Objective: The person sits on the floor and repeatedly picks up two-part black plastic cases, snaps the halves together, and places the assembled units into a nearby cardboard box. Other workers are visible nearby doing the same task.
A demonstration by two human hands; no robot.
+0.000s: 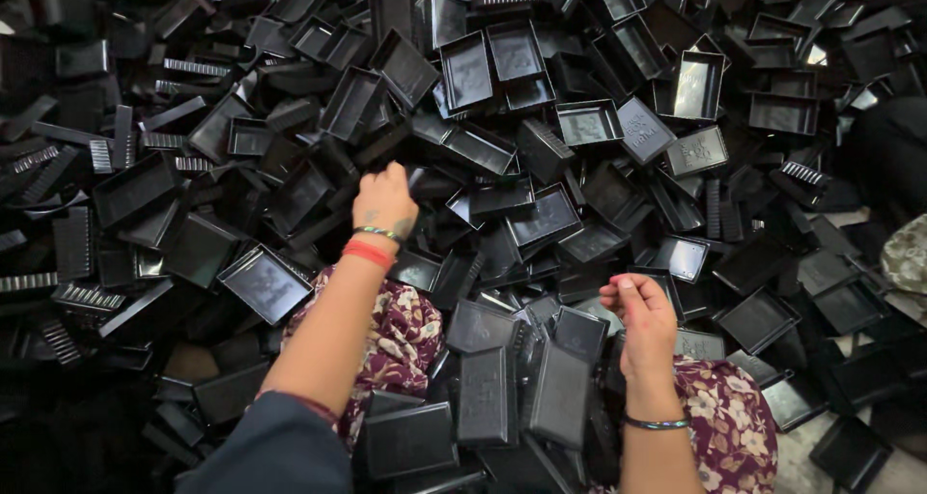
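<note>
A big heap of black plastic trays (512, 55) and flat lids fills the view. My left hand (384, 199) reaches forward into the heap, fingers curled down on a black piece that I cannot make out. It wears a red thread and a beaded bracelet at the wrist. My right hand (639, 310) hovers lower right with fingers loosely curled, thumb up, nothing clearly in it. It is just above a small tray (697, 343). Several black lids (488, 393) lie stacked over my lap, between my knees in maroon floral cloth (406, 339).
Ribbed black comb-like strips (198, 67) lie scattered among the trays at the left and top. A patch of pale floor (821, 465) shows at the bottom right. Patterned cloth (908, 257) sits at the right edge.
</note>
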